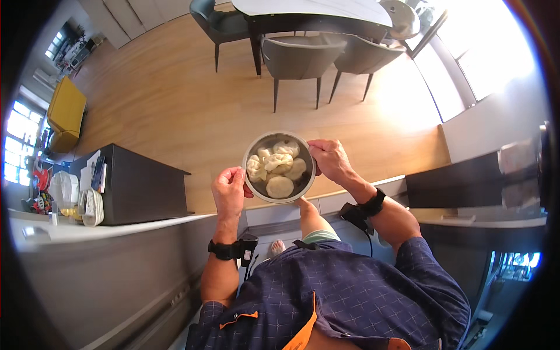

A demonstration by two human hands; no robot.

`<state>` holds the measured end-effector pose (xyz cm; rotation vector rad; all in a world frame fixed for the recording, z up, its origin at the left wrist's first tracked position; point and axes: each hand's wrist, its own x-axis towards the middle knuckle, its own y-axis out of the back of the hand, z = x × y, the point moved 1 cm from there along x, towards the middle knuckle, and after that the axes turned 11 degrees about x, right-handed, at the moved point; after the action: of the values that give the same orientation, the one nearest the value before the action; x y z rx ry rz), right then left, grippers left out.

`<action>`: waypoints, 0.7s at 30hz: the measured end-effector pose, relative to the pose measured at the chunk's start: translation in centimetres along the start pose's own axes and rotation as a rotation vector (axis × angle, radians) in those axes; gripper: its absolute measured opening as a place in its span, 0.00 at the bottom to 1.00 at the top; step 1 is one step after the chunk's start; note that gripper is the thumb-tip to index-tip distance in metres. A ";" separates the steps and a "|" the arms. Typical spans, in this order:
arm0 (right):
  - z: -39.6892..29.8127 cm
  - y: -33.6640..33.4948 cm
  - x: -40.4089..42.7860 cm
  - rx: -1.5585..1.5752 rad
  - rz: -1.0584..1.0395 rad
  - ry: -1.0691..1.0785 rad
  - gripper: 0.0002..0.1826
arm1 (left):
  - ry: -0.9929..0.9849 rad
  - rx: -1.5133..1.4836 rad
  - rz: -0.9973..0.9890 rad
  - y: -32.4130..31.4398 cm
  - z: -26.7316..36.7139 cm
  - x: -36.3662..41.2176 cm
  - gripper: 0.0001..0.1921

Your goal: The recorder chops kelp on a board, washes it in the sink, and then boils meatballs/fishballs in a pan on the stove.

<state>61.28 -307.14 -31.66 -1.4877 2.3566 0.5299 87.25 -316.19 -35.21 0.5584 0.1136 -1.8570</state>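
Note:
A round metal bowl (259, 191) is held up in front of my body. Several pale steamed dumplings or buns (280, 187) lie in it, some pleated on top and some smooth. My left hand (229, 188) pinches the bowl's rim on the left side. On the upper right, my right hand (331, 158) grips the rim between thumb and fingers. Some fingertips of both hands are hidden under or behind the bowl. Each forearm wears a black strap with a small device.
Ahead, grey chairs (302, 57) stand at a marble-look dining table (315, 9) on the wood floor (175, 105). A dark cabinet (144, 183) rises at left, beside a counter holding white plastic containers (91, 208). A yellow sofa (66, 109) sits far left. Dark furniture (455, 183) flanks the right.

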 end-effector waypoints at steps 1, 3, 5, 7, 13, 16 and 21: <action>-0.4 0.0 -0.7 0.006 -0.018 0.008 0.17 | -0.010 -0.012 0.000 0.1 0.0 -0.6 0.11; -0.4 -1.4 -2.3 0.004 -0.006 0.037 0.17 | -0.035 -0.020 -0.002 1.8 -0.2 -1.4 0.11; -0.7 -2.8 -3.3 -0.005 0.014 0.057 0.17 | -0.044 -0.028 -0.003 3.5 -0.7 -2.5 0.11; -1.7 -4.0 -4.1 -0.008 0.010 0.050 0.17 | -0.051 -0.010 0.008 4.9 -0.4 -2.9 0.11; -1.5 -4.0 -5.0 -0.023 0.001 0.048 0.15 | -0.011 0.016 0.034 5.2 0.3 -4.7 0.11; -2.3 -4.5 -3.1 0.005 -0.001 0.077 0.16 | -0.035 0.014 0.031 5.5 1.1 -2.6 0.11; -2.5 -2.6 -3.4 0.031 0.018 0.042 0.16 | -0.031 0.016 -0.010 4.1 2.4 -2.4 0.11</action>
<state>64.89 -306.62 -28.32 -1.4786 2.4013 0.4689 90.88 -316.39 -31.28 0.5410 0.0817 -1.8771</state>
